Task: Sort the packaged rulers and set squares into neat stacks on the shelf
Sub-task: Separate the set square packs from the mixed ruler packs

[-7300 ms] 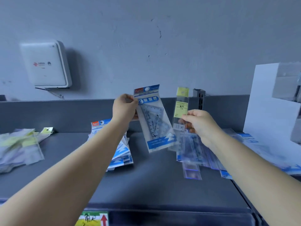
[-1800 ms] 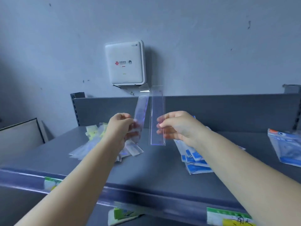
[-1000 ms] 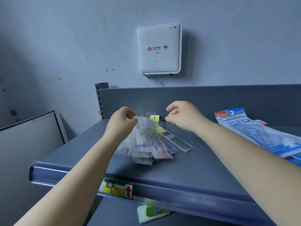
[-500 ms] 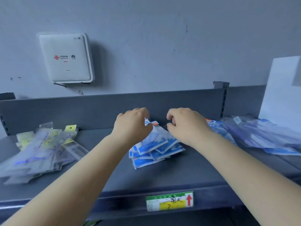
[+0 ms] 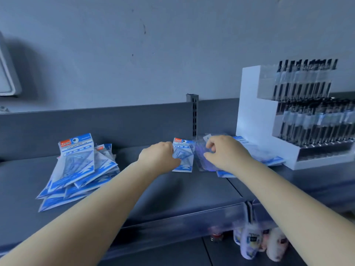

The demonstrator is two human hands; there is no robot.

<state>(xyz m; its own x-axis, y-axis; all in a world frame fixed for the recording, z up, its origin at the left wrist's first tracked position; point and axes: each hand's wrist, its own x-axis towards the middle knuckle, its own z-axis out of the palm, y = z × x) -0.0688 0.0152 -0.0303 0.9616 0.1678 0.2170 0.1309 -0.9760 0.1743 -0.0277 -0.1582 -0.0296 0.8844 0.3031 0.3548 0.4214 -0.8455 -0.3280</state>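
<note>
- Head view, what has changed: half a second ago both your hands were down on the fanned pile of blue set square packs at the centre of the shelf. Your gaze has since swung right, so that pile (image 5: 76, 169) now lies at 9 o'clock from your hands, still loosely fanned, not squared up. A white pen display rack (image 5: 269, 120) has come into view at 3 o'clock. To judge by this, you have left the sorted pile and gone back to the unsorted heap for more.
- Head view, left hand: your left hand (image 5: 158, 157) has its fingers curled onto a single set square pack (image 5: 182, 156), which lies flat on the shelf (image 5: 192, 192) just at 3 o'clock of your knuckles. The hand looks to be gripping the pack's left edge, though motion blur softens the contact.
- Head view, right hand: your right hand (image 5: 223, 152) pinches at a clear ruler sleeve (image 5: 201, 156) on top of the mixed heap (image 5: 265, 156), which spreads from under your hand towards 3 o'clock, up to the rack's base. The sleeve lies directly beneath your fingertips.
- Judgement: each hand seems to be starting a pickup, one item of each kind.
</note>
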